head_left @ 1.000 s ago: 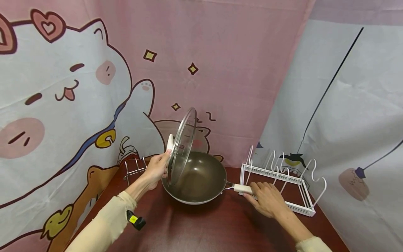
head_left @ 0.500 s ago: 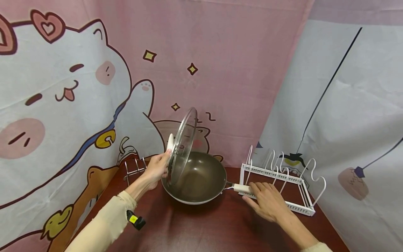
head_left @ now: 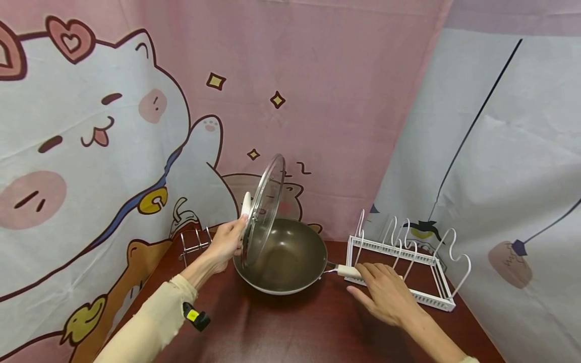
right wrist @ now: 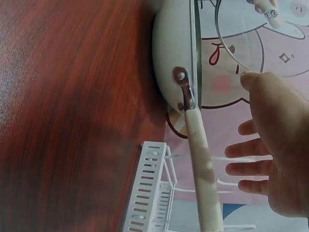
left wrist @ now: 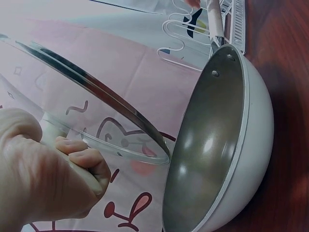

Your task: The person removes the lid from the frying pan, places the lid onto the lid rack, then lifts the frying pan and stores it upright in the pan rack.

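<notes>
Head view: left grip (head_left: 227, 244) curls round the lid handle (head_left: 245, 204), lid (head_left: 269, 212) tilted over the pan (head_left: 292, 259) on the counter (head_left: 290, 330); right grip (head_left: 386, 293), fingers loose, holds nothing above the pan handle (head_left: 349, 271), so a knock could skid the pan.

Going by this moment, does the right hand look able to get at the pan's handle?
Probably yes: the right hand is just above the pale handle, its fingers open, and nothing shows between them.
</notes>
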A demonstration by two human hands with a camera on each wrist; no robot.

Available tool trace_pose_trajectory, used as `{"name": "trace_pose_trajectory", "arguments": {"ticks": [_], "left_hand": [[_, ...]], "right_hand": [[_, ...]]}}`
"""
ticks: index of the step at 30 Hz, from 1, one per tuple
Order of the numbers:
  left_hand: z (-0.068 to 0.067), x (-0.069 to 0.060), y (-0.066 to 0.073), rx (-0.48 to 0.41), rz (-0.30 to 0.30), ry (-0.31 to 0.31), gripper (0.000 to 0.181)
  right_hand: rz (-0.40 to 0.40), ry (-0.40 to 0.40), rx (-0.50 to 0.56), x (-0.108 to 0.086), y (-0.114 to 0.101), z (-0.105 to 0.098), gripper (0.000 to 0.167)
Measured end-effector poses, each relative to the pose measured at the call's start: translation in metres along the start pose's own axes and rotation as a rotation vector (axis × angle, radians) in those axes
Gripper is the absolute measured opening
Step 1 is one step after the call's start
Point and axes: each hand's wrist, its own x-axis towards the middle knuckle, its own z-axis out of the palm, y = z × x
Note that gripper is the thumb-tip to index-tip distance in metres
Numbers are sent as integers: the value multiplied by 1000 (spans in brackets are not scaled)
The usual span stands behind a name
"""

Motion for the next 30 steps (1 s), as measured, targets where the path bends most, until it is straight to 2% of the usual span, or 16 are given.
{"name": "trace_pose_trajectory", "arguments": {"ticks": [16,21,30], "left_hand": [[3,-5,3,-11,8,-1,46],[2,-7,3,-6,8,3,46],[0,-9,5,1,18,-7,44]], "right_hand": [[-126,-24,52,8,-23,-13,68],[-148,-30,92,10,-28,-13,72],[-173,-21,101,14,-34,-10,72]]}}
